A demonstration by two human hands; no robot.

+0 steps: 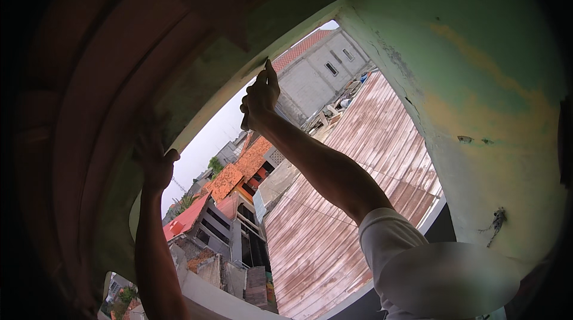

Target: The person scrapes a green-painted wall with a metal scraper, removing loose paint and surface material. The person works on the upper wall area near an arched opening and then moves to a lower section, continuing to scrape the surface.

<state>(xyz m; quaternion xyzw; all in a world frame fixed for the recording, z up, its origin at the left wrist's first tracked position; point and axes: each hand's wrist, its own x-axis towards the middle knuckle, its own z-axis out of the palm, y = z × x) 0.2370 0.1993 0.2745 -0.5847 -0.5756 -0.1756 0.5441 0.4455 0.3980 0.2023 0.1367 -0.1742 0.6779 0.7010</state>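
From the wearer's head, the tilted view faces out through a window opening point(210, 296) at a metal roof point(319, 248), left hand point(156, 166) and right hand point(261, 96) close ahead.

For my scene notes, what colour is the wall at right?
The wall is green with yellowish patches, best seen in the head view.

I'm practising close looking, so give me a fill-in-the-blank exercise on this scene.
1. The sleeve on the right arm is ____ in colour.
2. The right hand appears ____ (higher or lower) in the picture than the left hand.
3. Apart from yellowish patches, the wall at the picture's right is mainly ____ in colour.

Missing words: white; higher; green.
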